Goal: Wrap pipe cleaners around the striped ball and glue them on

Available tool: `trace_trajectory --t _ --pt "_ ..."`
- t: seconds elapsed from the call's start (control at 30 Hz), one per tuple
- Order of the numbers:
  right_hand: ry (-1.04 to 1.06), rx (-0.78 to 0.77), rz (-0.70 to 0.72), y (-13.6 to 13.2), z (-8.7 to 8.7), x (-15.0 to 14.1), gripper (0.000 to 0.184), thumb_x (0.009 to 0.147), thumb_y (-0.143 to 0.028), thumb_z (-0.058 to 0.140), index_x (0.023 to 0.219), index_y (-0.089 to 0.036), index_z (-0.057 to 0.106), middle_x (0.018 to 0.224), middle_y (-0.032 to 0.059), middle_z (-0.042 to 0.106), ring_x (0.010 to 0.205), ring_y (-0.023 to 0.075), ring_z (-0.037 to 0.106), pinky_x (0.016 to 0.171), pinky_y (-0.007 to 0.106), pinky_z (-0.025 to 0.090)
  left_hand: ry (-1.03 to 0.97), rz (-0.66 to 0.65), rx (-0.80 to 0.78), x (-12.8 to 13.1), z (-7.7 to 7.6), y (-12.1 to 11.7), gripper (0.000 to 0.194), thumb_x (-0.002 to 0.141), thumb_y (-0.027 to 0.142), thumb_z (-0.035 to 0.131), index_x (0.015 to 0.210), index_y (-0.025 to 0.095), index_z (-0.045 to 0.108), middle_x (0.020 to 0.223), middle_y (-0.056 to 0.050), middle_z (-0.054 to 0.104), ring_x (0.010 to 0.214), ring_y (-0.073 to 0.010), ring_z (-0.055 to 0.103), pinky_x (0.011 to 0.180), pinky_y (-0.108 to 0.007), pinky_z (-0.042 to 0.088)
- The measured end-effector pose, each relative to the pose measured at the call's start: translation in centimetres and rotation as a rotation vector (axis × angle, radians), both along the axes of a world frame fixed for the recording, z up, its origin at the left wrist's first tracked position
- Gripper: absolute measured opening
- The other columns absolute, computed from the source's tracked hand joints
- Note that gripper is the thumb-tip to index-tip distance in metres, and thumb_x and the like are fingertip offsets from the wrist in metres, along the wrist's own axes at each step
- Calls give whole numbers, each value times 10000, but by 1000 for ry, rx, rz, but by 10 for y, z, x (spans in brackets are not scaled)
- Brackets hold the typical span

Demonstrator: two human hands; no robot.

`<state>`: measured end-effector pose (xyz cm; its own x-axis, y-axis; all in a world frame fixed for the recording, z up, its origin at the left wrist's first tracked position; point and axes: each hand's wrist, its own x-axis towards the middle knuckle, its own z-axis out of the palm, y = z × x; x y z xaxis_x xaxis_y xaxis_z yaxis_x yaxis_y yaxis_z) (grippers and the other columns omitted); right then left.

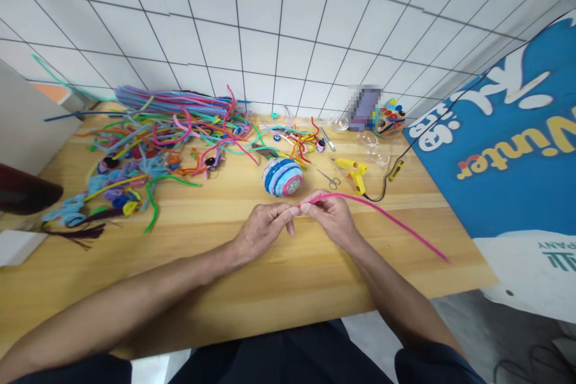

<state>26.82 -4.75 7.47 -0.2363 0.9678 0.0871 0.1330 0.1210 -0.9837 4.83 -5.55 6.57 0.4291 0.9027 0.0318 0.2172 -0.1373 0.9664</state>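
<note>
1. The left hand (265, 228), at the centre of the frame, has its thumb and forefinger pinched together on the near end of a long, thin, bright pink fuzzy stem (378, 207).
2. The right hand (330, 216), just beside it, grips the same stem between thumb and curled fingers; the two sets of fingertips almost meet.
3. From the right hand the stem runs out in a gentle curve toward the lower right of the frame, its free end reaching over the bare wood.
4. Just above the hands, near the middle of the frame, a round ball banded in blue, light blue and white (282, 177), with a pink ring round a pale centre on its right side, rests on the light wooden table (270, 279).
5. Right of the ball lie small metal scissors (334, 182), then a yellow glue gun (357, 173) with a black cord.
6. In the left half of the frame, a tangled heap of multicoloured fuzzy stems and shapes (117, 183) spreads below a thick bundle of straight purple, blue and pink stems (175, 102).
7. A white tiled wall (256, 42) fills the top; a blue lettered board (508, 192) stands at the right.
</note>
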Motion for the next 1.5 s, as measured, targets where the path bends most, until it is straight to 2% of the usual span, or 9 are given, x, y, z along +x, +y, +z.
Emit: trace_trajectory --t 0.1,0.3,0.43,0.53,0.6,0.67,0.77,0.97,1.5 --pt "-11 2 -14 2 -3 -2 433 926 -655 925 882 -239 814 825 21 829 773 195 762 776 334 630 20 8 -39 -2 0 -1 741 1109 765 520 713 188 764 554 21 555 546 -126 492 582 -258 398" --pt "-85 -12 46 11 -11 -1 446 902 -671 917 901 -238 811 830 22 816 771 198 730 745 333 572 64 4 -127 -4 -7 -1 698 1117 721 520 758 172 757 668 -27 719 570 -129 516 581 -253 426" --pt "-103 43 29 16 -9 4 379 951 -620 872 925 -248 800 874 19 807 819 203 715 783 344 561 127 67 117 -13 -16 0 544 1162 586 565 857 185 772 719 -13 713 663 -150 609 679 -265 492" --pt "-100 131 -25 22 -3 7 312 989 -567 841 944 -264 783 948 24 806 881 213 716 862 369 573 167 271 567 -22 -28 13 374 1086 514 753 1266 189 785 1106 -102 807 1008 -246 756 945 -385 638" --pt "-124 213 -58 27 1 8 289 995 -544 841 939 -269 771 997 35 801 928 224 717 905 387 570 212 317 738 -24 -38 29 705 989 541 879 1547 177 649 1532 -231 697 1445 -390 680 1219 -591 599" --pt "-160 278 -69 32 3 9 282 1004 -530 832 933 -268 761 1034 46 796 975 236 720 933 400 566 263 255 763 -24 -48 46 914 954 557 919 1685 187 514 1784 -286 474 1698 -465 473 1342 -699 501" --pt "-209 328 -74 41 5 9 265 1021 -514 807 941 -267 752 1048 57 799 1014 253 722 951 415 568 247 130 739 -21 -56 69 854 1051 546 826 1726 189 443 1796 -271 468 1792 -444 349 1427 -714 412" --pt "-266 339 -96 60 5 7 175 1002 -431 790 942 -269 762 993 45 808 942 248 712 887 403 565 170 53 713 -26 -58 94 783 1119 663 703 1718 211 477 1751 -257 510 1718 -426 465 1424 -715 425" --pt "-125 135 -93 73 -10 -2 369 951 -617 870 949 -265 759 906 6 767 864 214 678 847 390 556 71 -39 688 -32 -61 91 639 1218 529 540 1786 299 361 1830 -201 465 1795 -382 356 1462 -718 366"
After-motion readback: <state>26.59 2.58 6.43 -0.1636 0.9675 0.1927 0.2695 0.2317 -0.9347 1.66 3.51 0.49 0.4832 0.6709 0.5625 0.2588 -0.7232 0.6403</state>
